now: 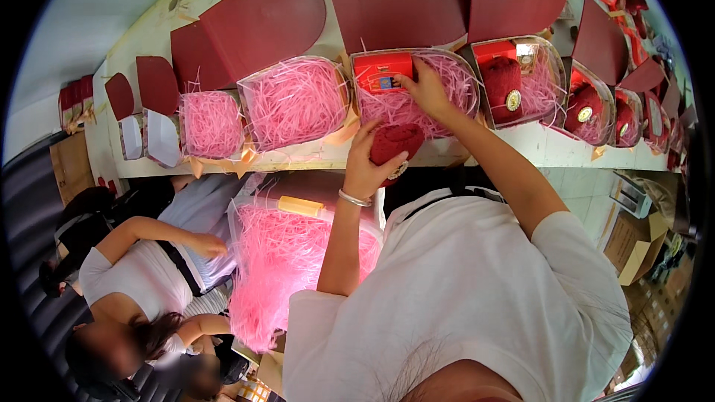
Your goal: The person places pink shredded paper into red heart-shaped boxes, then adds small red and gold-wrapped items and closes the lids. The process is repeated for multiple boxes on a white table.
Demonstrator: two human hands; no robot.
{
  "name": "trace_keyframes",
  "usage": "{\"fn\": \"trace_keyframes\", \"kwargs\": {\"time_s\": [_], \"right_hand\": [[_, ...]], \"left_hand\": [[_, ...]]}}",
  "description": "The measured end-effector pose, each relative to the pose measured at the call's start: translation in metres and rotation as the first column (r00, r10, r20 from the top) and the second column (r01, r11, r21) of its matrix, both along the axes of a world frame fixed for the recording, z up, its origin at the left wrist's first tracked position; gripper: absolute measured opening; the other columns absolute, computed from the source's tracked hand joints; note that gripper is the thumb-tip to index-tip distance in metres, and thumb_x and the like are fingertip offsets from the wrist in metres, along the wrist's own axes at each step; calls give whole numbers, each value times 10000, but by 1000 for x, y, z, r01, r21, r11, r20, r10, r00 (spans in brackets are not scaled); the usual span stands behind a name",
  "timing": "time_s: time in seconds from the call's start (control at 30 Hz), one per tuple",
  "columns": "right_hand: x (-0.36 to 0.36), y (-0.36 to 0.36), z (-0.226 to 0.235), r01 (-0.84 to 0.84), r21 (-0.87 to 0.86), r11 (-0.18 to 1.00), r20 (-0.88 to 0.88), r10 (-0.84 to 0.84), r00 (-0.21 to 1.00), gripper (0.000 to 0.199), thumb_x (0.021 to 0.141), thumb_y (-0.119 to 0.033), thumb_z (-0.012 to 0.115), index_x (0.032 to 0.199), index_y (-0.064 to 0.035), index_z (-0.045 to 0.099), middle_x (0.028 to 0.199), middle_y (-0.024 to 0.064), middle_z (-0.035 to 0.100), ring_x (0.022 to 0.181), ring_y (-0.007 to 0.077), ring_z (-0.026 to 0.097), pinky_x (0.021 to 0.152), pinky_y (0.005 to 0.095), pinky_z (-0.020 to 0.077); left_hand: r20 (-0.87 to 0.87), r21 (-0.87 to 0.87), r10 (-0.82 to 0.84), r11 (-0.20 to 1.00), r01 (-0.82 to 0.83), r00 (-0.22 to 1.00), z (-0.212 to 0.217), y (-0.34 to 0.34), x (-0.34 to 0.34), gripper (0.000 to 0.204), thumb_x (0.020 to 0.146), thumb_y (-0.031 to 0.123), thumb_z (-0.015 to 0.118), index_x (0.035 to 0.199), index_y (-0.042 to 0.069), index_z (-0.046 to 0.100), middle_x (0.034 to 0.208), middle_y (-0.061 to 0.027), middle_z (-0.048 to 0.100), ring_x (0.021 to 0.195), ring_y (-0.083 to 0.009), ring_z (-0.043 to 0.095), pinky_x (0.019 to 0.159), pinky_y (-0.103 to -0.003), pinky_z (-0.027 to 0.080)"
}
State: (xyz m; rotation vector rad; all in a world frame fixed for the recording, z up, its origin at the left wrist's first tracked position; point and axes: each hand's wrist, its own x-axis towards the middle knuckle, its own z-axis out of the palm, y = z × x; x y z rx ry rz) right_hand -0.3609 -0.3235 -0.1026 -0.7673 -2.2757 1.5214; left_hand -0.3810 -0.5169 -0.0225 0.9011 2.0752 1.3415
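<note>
My left hand [366,158] is closed around a rolled dark red towel [396,143] with a gold label, held just in front of the table edge. Reaching into an open gift box [474,93] of pink shredded paper [447,67], my right hand [428,88] has its fingers at the right end of a small red carton [381,74]. The carton lies at the box's back left; whether my fingers grip it or only rest on it I cannot tell. Right of it, another gift box holds a red towel roll [500,89] and a red carton [493,50].
More lidded boxes line the white table [331,160]; two on the left hold pink shreds [294,100]. Below the table edge stands a clear bin of pink shreds [287,260] with a yellow handle [301,206]. Co-workers [141,275] are at lower left. Cardboard cartons [633,246] stand at right.
</note>
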Motion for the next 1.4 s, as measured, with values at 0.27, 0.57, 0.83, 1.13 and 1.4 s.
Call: {"fn": "trace_keyframes", "kwargs": {"time_s": [0.27, 0.57, 0.83, 1.13, 1.4], "right_hand": [[9, 13, 22, -44, 275, 961, 131, 8, 991, 478, 731, -280, 661, 1053, 45, 525, 954, 196, 566, 907, 319, 545, 804, 357, 430], [42, -6, 113, -317, -577, 753, -133, 297, 946, 553, 760, -283, 657, 1189, 4, 458, 1041, 79, 560, 920, 127, 513, 767, 260, 421], [56, 4, 115, -210, -620, 756, -143, 155, 978, 648, 760, -218, 659, 1264, 19, 327, 1142, 112, 502, 1001, 170, 505, 850, 305, 418], [55, 12, 105, 1, -736, 677, 12, 11, 1000, 722, 700, -89, 664, 1285, 39, 262, 1139, 143, 500, 979, 215, 536, 856, 299, 429], [-10, 15, 44, -390, -400, 830, 152, 479, 864, 567, 659, -236, 717, 1075, 58, 469, 978, 147, 562, 873, 171, 552, 730, 275, 463]], "left_hand": [[800, 119, 246, 829, -547, 547, 61, 2, -31, 328, 830, 197, 566, 1082, -4, 502, 1016, -77, 571, 903, -150, 546, 804, -286, 434], [760, 190, 177, 860, -473, 626, 41, 50, -37, 327, 832, 188, 580, 1093, 10, 496, 1020, -55, 561, 914, -127, 523, 817, -269, 406], [906, 245, 60, 732, -636, 419, 54, 51, -32, 309, 863, 194, 505, 1126, 35, 473, 1113, -78, 538, 1011, -200, 518, 849, -328, 424], [696, 93, 430, 739, -667, 574, 20, 17, 44, 400, 832, 106, 528, 1202, 53, 386, 1228, -114, 416, 1068, -244, 453, 877, -363, 399], [-550, -77, 32, 993, -89, 834, 8, 26, 0, 586, 716, 169, 639, 1231, 40, 392, 1305, -207, 308, 1196, -386, 282, 984, -462, 227]]}}
